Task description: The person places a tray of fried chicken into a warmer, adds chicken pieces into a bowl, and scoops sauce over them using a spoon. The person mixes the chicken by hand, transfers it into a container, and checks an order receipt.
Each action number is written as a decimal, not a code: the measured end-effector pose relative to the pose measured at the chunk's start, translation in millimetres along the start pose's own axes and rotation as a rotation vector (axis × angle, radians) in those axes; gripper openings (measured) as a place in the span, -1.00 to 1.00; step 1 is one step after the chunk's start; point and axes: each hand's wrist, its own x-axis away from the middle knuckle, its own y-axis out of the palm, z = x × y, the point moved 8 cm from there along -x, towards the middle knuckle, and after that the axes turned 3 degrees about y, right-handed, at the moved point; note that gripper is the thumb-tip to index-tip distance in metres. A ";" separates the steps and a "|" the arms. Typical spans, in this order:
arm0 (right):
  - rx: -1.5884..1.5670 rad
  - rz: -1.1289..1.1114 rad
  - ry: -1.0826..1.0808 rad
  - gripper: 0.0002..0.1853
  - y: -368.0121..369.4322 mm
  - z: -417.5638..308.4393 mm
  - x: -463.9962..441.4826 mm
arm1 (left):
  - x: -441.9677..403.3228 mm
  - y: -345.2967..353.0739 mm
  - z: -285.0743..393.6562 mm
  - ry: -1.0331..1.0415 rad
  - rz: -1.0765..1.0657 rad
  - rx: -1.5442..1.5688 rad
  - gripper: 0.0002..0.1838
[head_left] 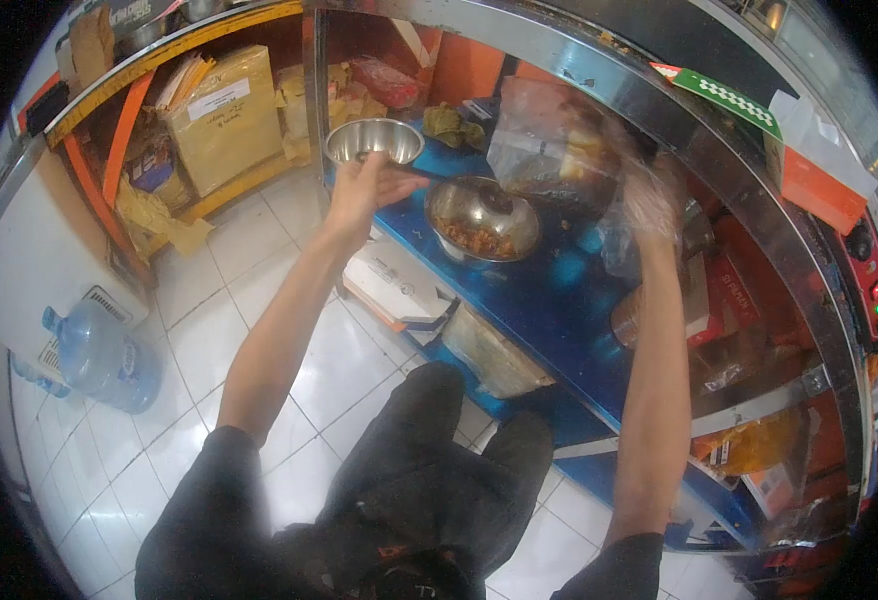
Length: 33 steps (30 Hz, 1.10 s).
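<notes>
My left hand (367, 190) is at the near side of a small stainless steel bowl (374, 135), gripping its rim. Beside it on the blue shelf sits a second steel bowl (494, 205), tilted a little, with crumbly brown food (474, 238) in it. Thin clear plastic, perhaps a glove or a bag, covers my right hand (649, 205), which is smeared by motion, so its fingers cannot be made out. Close to that hand is a clear plastic bag (539, 145) with something yellowish and dark inside.
The blue shelf (559, 300) sits beneath a metal counter edge (599, 70). A dark green cloth (454, 128) lies behind the bowls. White boxes (399, 285) are stored on the level below. At left stand a large cardboard box (224, 120) and a blue water jug (109, 360) on white tiles.
</notes>
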 end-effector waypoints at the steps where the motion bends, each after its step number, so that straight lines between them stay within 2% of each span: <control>1: 0.069 -0.024 0.029 -0.23 1.6 1.5 -0.5 | 0.3 -0.9 -1.5 0.002 0.002 0.014 -0.53; 2: 0.068 -0.023 0.029 -0.23 1.9 2.1 -1.3 | 1.8 -0.6 -1.6 0.003 0.002 0.014 -0.53; 5: -0.047 -0.050 -0.021 -0.02 3.5 -2.7 -2.0 | 5.1 -0.8 -1.4 0.023 0.019 0.038 -0.52; 10: 0.006 -0.046 -0.042 -0.23 5.6 -2.5 -4.1 | 8.8 -0.6 -3.0 0.026 0.026 0.053 -0.52; 14: 0.060 -0.048 -0.062 -0.21 9.6 0.8 -9.4 | 8.8 -1.9 -5.2 0.055 0.013 0.066 -0.52; 17: 0.048 0.012 -0.165 -0.25 6.0 -5.7 -10.1 | 9.9 -2.4 -7.0 0.051 0.025 0.084 -0.51; 20: 0.264 -0.144 -0.043 -0.32 16.8 6.3 -10.9 | 9.9 -1.5 -8.8 0.056 0.014 0.082 -0.51; 23: 0.224 -0.101 -0.075 -0.39 15.9 -1.7 -12.0 | 9.6 -2.4 -12.6 0.033 0.021 0.099 -0.51; 25: 0.255 -0.142 0.091 -0.40 14.2 5.3 -11.3 | 10.4 -1.5 -12.5 0.025 0.026 0.090 -0.51; 26: 0.255 -0.142 0.091 -0.40 14.8 8.7 -12.4 | 10.1 -1.3 -13.9 0.024 0.026 0.090 -0.51; 29: 0.268 -0.143 -0.046 -0.40 18.2 12.6 -17.8 | 9.4 -2.3 -18.2 0.012 0.043 0.104 -0.51; 32: 0.577 -0.192 -0.226 -0.39 26.5 4.2 -15.9 | 10.5 -1.9 -18.5 0.000 0.050 0.110 -0.51; 33: 0.414 -0.138 -0.144 -0.40 20.2 3.0 -15.5 | 11.0 -1.8 -18.5 0.000 0.051 0.113 -0.51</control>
